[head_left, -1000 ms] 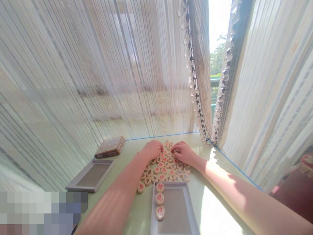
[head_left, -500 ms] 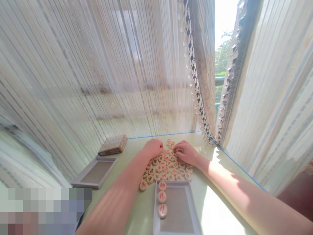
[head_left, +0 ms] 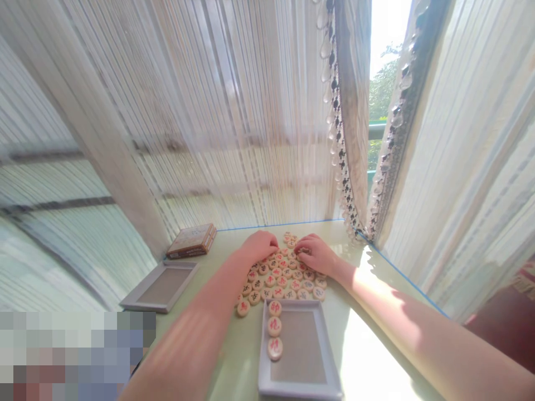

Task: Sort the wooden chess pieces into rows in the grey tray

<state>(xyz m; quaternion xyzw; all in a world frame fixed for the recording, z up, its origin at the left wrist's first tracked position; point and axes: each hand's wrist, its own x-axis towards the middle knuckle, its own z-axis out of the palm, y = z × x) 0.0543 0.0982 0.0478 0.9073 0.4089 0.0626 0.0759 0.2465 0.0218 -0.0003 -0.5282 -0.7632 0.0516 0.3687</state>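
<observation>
Round wooden Chinese chess pieces (head_left: 281, 280) with red or dark characters lie in a loose cluster on the pale green table (head_left: 234, 345). My left hand (head_left: 261, 246) rests at the cluster's far left edge, fingers curled down and their tips hidden. At the far right edge, the thumb and fingers of my right hand (head_left: 314, 254) curl around a piece, partly hidden. Nearer me, a grey shallow tray (head_left: 332, 356) holds three red-marked pieces (head_left: 275, 326) in a column along its left side.
Another grey tray (head_left: 144, 307) stands on the left, with a brown patterned box (head_left: 192, 240) behind it. Striped string curtains (head_left: 251, 111) and a beaded curtain edge (head_left: 340, 145) hang beyond the table. A dark red fringed cloth (head_left: 507, 312) is at the right.
The view has tilted slightly, so the table things sit a little higher. My hands keep to the same places over the pieces, with small finger shifts. The three pieces in the tray have not moved.
</observation>
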